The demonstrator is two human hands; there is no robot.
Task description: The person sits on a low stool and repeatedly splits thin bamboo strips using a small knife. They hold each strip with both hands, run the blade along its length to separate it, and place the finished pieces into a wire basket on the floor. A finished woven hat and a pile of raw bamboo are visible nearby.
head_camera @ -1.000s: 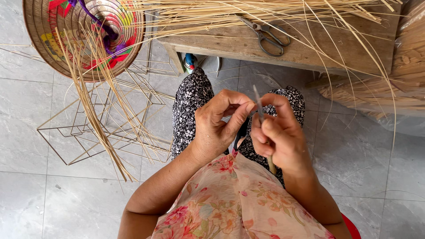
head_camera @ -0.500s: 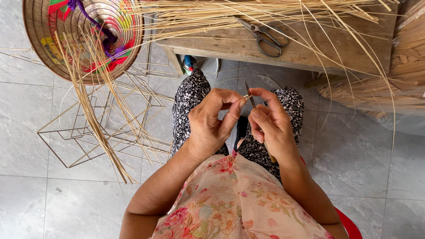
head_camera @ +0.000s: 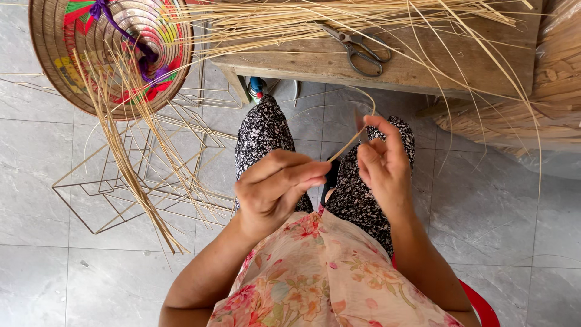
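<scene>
My left hand [head_camera: 275,191] pinches the near end of a thin pale bamboo strip [head_camera: 350,141] between thumb and fingertips, above my lap in patterned black trousers. My right hand [head_camera: 382,163] grips the same strip a little further along, fingers curled, together with a small blade-like tool whose tip shows at the thumb. The strip arcs up past the right hand toward the wooden bench [head_camera: 423,63].
Scissors [head_camera: 357,45] lie on the bench among many loose bamboo strips [head_camera: 290,21]. A woven conical hat [head_camera: 112,51] with coloured lining leans at upper left over a bundle of strips [head_camera: 130,163] and a wire frame [head_camera: 106,188] on the grey tile floor. A woven heap [head_camera: 544,103] sits at right.
My hands have drawn apart: the left moved down and toward me, the right stayed near the knees. The strip now stretches between them.
</scene>
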